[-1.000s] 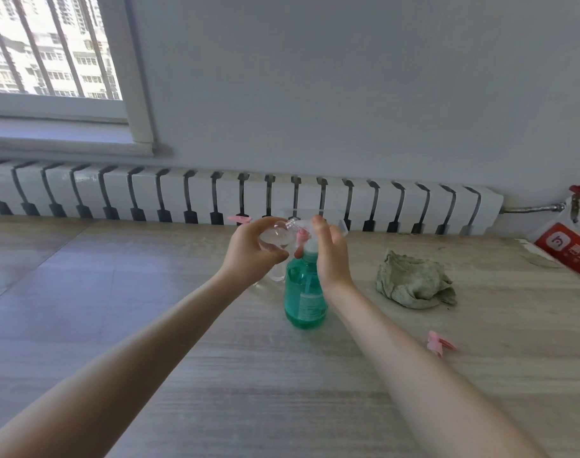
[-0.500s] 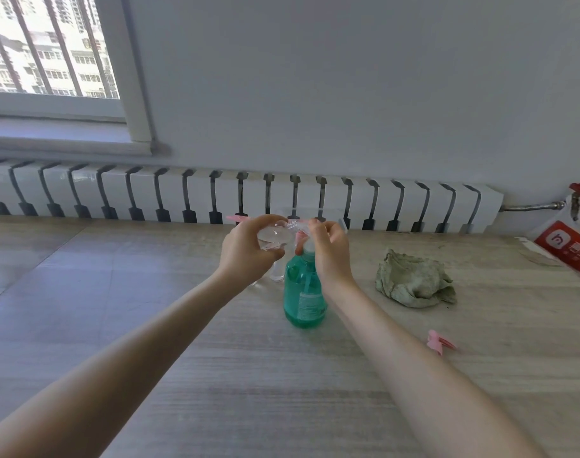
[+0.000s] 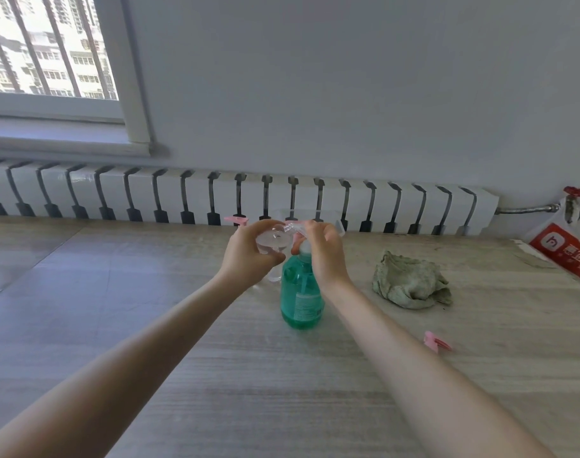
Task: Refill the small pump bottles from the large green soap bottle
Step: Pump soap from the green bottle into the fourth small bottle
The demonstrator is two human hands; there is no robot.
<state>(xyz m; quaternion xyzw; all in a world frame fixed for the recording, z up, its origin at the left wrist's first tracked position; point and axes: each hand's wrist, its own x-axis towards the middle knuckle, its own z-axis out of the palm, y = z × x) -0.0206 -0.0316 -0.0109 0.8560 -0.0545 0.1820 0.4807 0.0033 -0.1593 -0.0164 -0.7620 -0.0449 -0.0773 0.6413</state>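
The large green soap bottle stands upright in the middle of the wooden table. My left hand grips a small clear bottle, held on its side above and left of the green bottle's top. My right hand is curled over the green bottle's white pump top, and its fingertips pinch the small bottle's clear neck. A second small clear bottle shows partly behind my left hand.
A crumpled grey-green rag lies to the right. A pink pump cap lies near my right forearm, another pink piece at the far edge. A clear tray, a radiator and a red-and-white bag line the back.
My right hand's fingers have curled from flat beside the pump to pinching the small bottle's neck. The left hand has held the small bottle in almost the same place.
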